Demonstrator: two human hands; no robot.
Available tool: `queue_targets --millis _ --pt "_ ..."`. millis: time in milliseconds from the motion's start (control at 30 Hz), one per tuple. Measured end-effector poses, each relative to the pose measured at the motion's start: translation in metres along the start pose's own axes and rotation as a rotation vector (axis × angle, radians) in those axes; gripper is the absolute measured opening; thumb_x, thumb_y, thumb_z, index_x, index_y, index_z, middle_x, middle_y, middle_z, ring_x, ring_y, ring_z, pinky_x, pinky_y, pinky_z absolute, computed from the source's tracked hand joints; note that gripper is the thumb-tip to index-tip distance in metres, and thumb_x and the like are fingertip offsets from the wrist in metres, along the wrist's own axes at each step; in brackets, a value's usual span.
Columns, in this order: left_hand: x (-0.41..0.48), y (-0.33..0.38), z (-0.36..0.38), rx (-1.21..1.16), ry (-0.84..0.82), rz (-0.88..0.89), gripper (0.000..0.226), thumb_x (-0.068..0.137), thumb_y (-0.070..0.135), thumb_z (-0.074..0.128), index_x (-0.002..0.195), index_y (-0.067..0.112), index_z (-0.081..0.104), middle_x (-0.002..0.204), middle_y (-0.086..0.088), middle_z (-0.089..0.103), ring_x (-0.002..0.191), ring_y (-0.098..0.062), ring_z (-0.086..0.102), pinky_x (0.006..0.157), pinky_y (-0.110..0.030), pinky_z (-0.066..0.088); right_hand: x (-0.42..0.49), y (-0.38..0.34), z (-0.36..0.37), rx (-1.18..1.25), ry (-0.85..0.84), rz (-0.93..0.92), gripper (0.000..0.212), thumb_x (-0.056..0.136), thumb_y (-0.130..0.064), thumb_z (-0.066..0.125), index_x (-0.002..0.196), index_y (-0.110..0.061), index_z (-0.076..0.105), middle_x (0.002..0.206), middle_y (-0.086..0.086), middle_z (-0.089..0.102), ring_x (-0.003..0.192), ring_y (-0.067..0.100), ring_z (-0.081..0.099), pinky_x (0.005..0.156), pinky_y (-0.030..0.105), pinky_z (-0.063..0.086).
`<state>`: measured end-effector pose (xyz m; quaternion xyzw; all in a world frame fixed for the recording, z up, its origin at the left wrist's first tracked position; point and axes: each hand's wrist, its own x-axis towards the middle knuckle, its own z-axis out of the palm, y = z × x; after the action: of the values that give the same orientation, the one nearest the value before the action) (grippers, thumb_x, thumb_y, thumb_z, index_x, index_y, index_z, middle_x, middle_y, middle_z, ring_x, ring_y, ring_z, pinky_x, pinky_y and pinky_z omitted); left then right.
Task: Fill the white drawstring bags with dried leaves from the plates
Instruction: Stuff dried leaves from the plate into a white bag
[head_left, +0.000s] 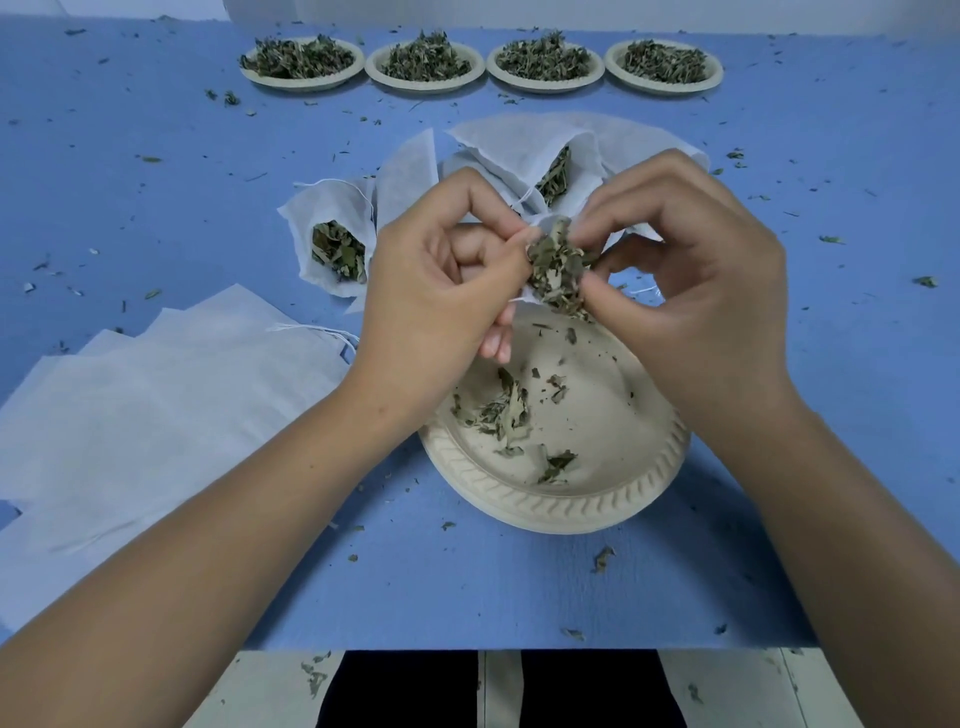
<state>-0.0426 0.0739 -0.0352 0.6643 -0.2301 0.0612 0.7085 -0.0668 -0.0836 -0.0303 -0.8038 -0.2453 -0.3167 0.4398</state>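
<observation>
we barely see bag (543, 222), mostly hidden behind both hands, left hand (441, 296) fingers pinch its rim, right hand (691, 296) fingers pinch leaves (557, 273) at its mouth

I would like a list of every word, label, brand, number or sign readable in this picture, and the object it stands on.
There is none to quote. The white fabric drawstring bags, the round beige embossed plates and the blue table surface show no print, label or number.

Single head-worn view, facing forward and down, close above blue table (156, 156)
</observation>
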Motion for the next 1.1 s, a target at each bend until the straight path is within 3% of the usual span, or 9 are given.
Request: queue_targets --millis 267,467,567,667,733,833,967,1100 --pt "-0.002 0.002 0.002 -0.017 -0.051 0.018 0.02 0.094 0.0 0.057 0.078 0.009 0.052 0.043 0.009 0.047 0.028 -0.006 0.037 0.035 -0.021 0.04 -0.004 0.004 0.007 -0.213 -0.031 -0.023 0.01 0.076 0.012 0.065 0.077 0.003 0.069 0.078 0.01 0.064 0.07 0.021 0.06 0.066 0.032 0.049" --pt "0.0 0.001 0.0 -0.024 0.042 0.011 0.023 0.095 0.002 0.058 0.076 0.011 0.05 0.043 0.009 0.046 0.028 -0.007 0.035 0.036 -0.022 0.041 0.001 0.006 -0.005 0.006 -0.034 0.101 0.024 0.075 0.009 0.069 0.073 -0.006 0.05 0.077 0.012 0.052 0.066 0.026 0.05 0.06 0.033 0.044" --pt "0.0 0.001 0.0 -0.018 0.051 0.008 0.023 0.095 0.003 0.059 0.076 0.012 0.05 0.043 0.009 0.046 0.028 -0.008 0.036 0.036 -0.022 0.041 0.001 0.003 -0.005 0.09 -0.003 0.07 0.025 0.078 0.016 0.065 0.075 -0.008 0.058 0.081 0.007 0.054 0.072 0.024 0.053 0.063 0.028 0.043" --pt "0.0 0.0 0.001 -0.017 0.046 0.011 0.023 0.094 0.0 0.056 0.076 0.012 0.05 0.043 0.009 0.047 0.028 -0.007 0.036 0.036 -0.021 0.04 0.0 0.001 -0.004 0.099 -0.041 -0.019 0.032 0.08 0.021 0.051 0.086 -0.007 0.065 0.09 0.008 0.06 0.083 0.024 0.059 0.069 0.035 0.046" --pt "0.0 0.0 0.0 -0.031 0.044 0.008 0.022 0.094 -0.002 0.055 0.077 0.012 0.05 0.043 0.009 0.047 0.028 -0.006 0.036 0.036 -0.021 0.04 -0.001 0.0 -0.003 0.054 -0.09 -0.07 0.028 0.082 0.016 0.053 0.092 -0.005 0.067 0.094 0.011 0.062 0.088 0.026 0.06 0.073 0.038 0.048" --pt "-0.001 0.001 0.0 -0.049 0.022 0.032 0.021 0.094 0.001 0.058 0.077 0.011 0.051 0.043 0.007 0.047 0.028 -0.007 0.037 0.036 -0.02 0.039 -0.002 0.0 0.001 -0.083 -0.169 -0.065 0.014 0.084 0.005 0.061 0.094 0.0 0.07 0.092 0.011 0.063 0.084 0.018 0.057 0.076 0.031 0.048" --pt "-0.002 0.002 -0.001 -0.067 -0.005 0.042 0.02 0.093 0.002 0.059 0.077 0.011 0.053 0.043 0.007 0.047 0.028 -0.007 0.037 0.035 -0.02 0.039 -0.004 0.002 0.002 -0.177 -0.266 -0.064 0.013 0.084 0.002 0.058 0.091 0.002 0.068 0.092 0.012 0.064 0.085 0.021 0.055 0.081 0.025 0.043" --pt "0.003 0.001 -0.003 -0.096 0.101 0.031 0.023 0.093 0.005 0.06 0.074 0.014 0.052 0.043 0.004 0.048 0.027 -0.006 0.035 0.036 -0.019 0.038 0.002 0.001 -0.009 -0.169 -0.186 -0.109 0.018 0.083 -0.012 0.063 0.098 -0.004 0.067 0.102 0.007 0.062 0.095 0.02 0.052 0.088 0.026 0.037"
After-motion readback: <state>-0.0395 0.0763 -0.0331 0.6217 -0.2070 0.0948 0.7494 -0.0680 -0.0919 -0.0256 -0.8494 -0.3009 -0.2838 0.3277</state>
